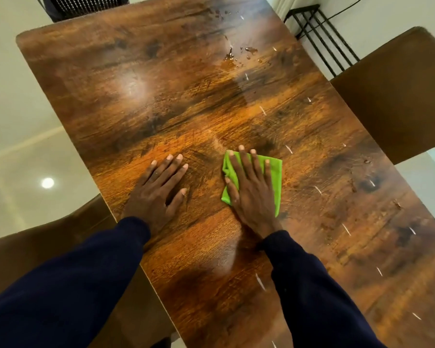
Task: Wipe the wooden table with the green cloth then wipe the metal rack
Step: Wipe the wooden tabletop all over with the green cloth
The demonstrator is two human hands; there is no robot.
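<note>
We see the green cloth [273,169], folded into a rough rectangle, lying flat on the wooden table [161,96] a little right of the middle of its near half. The right hand [251,194] presses down on it with straight, spread fingers, gripping nothing; the fingertips reach just past the cloth's far edge. The left hand [158,189] lies flat and open on bare wood just beside it, apart from the cloth. Both arms wear dark blue sleeves [73,285].

Toward the far end we find water droplets [236,55] scattered on the wood. Beyond the table's right edge stands the black metal rack [319,38], near the white wall. A brown chair [399,96] sits at the right side, another [48,247] at the near left. At the far end a dark meshed shape [86,6] is cropped, possibly a chair back.
</note>
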